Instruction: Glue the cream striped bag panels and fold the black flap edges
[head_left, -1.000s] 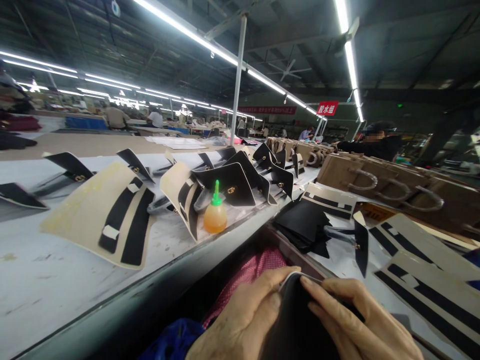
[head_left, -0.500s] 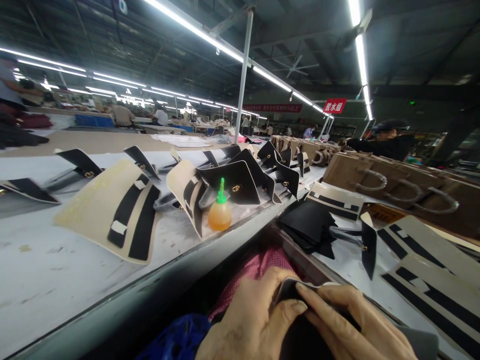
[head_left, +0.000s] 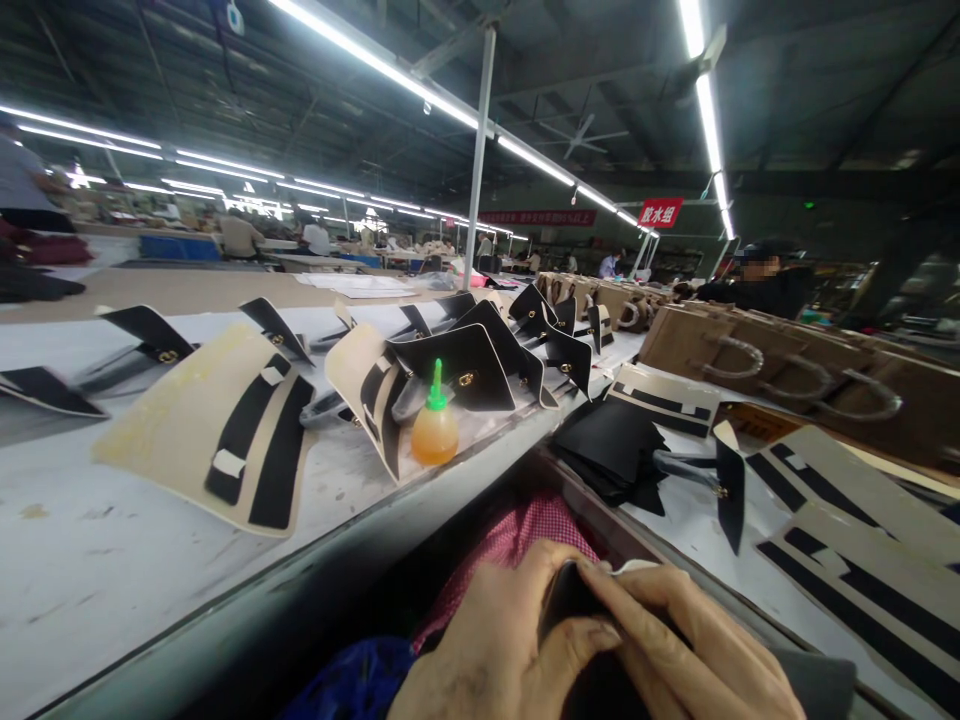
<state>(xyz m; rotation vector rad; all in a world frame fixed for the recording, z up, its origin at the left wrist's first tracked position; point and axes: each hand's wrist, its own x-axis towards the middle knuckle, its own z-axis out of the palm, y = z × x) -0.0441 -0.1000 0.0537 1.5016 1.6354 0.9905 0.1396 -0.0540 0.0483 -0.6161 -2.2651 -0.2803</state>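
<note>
At the bottom of the view my left hand point(head_left: 495, 630) and my right hand point(head_left: 686, 635) press together on a black leather-like panel point(head_left: 604, 690) with a pale edge. My left thumb lies across its dark face, and my right fingers lie over the top edge beside it. Both hands are closed on the panel, and much of it is hidden behind them. Ahead, on the white-covered table point(head_left: 97, 610), a squeeze bottle point(head_left: 434, 435) of amber liquid with a green nozzle stands upright beside curved black-and-cream panels point(head_left: 364, 390).
A cream panel point(head_left: 180, 430) with black strips lies at the left. To the right are stacked black sheets point(head_left: 611, 450), more striped panels point(head_left: 877, 590) and a row of brown bags point(head_left: 675, 345) with wrapped handles. A person point(head_left: 757, 285) is behind the bags.
The view has shifted slightly, so the table items sit a little further left. My hands stay on the black panel, with the right fingers drawn slightly closer to the left hand.
</note>
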